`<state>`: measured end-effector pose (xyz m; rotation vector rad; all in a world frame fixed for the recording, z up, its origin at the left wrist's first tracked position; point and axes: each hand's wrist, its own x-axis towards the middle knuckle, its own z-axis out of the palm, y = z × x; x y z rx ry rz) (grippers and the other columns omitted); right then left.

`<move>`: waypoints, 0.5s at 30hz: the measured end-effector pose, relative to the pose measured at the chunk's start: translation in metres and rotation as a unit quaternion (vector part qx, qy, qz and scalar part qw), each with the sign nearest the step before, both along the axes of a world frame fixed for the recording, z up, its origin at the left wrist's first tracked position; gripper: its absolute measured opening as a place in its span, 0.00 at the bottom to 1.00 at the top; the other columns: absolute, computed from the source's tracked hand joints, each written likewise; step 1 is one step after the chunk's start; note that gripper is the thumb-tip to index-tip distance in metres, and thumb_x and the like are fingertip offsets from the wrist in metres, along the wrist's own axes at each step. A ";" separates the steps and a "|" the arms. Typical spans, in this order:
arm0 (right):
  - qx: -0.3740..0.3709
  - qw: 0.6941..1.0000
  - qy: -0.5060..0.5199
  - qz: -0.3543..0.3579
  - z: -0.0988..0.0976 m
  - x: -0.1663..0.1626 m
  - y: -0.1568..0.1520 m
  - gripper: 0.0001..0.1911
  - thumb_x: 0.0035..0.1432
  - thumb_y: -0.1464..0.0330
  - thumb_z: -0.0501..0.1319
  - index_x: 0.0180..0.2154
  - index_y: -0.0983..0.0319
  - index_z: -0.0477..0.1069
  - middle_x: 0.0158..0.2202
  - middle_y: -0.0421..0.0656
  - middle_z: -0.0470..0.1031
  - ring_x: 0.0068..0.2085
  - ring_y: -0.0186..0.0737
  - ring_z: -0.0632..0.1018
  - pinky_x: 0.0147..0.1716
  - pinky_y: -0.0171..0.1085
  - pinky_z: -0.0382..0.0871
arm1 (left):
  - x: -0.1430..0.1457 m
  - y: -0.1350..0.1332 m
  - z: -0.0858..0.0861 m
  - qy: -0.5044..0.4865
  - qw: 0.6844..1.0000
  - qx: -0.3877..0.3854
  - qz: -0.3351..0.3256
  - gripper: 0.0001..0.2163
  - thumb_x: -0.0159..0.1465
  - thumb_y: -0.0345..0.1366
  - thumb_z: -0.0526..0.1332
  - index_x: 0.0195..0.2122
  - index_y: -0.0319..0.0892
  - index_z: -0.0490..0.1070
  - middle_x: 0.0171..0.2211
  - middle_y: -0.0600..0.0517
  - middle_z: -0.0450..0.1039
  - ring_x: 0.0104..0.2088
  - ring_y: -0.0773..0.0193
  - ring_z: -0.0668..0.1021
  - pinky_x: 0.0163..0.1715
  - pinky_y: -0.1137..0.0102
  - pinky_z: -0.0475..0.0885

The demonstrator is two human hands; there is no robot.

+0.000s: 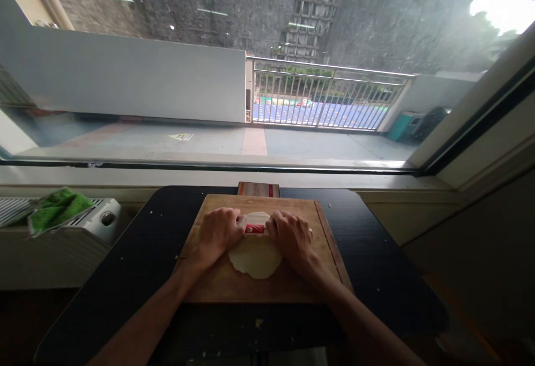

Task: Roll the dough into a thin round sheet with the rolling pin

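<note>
A flat round of pale dough (254,257) lies on a wooden cutting board (234,285). Across its far part lies a red and white cylinder (255,229), used as a roller. My left hand (218,232) is curled over the cylinder's left end. My right hand (290,235) is curled over its right end. Both hands press down on it, side by side, with the dough showing between and below them.
The board rests on a black table (142,254) flecked with crumbs, against a window sill. A red and brown box (258,189) sits behind the board. At the left a green cloth (56,207) lies on a white appliance (100,218).
</note>
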<state>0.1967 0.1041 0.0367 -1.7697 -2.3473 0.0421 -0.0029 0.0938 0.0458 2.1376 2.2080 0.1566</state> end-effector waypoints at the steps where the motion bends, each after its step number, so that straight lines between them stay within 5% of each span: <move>1: -0.006 1.000 -0.004 0.007 0.002 -0.001 0.005 0.17 0.78 0.65 0.58 0.42 0.60 0.85 0.41 0.48 0.89 0.40 0.44 0.86 0.39 0.38 0.66 | 0.000 0.004 0.001 -0.004 1.000 0.000 -0.001 0.22 0.76 0.43 0.51 0.39 0.43 0.85 0.42 0.38 0.88 0.44 0.47 0.88 0.44 0.60 0.74; 15: -0.008 1.000 0.005 0.000 0.023 -0.016 0.094 0.25 0.78 0.64 0.53 0.44 0.64 0.89 0.45 0.59 0.89 0.41 0.48 0.87 0.39 0.38 0.66 | -0.006 0.091 0.009 0.006 0.998 0.058 0.026 0.22 0.74 0.42 0.53 0.46 0.37 0.88 0.47 0.33 0.87 0.50 0.41 0.87 0.50 0.57 0.78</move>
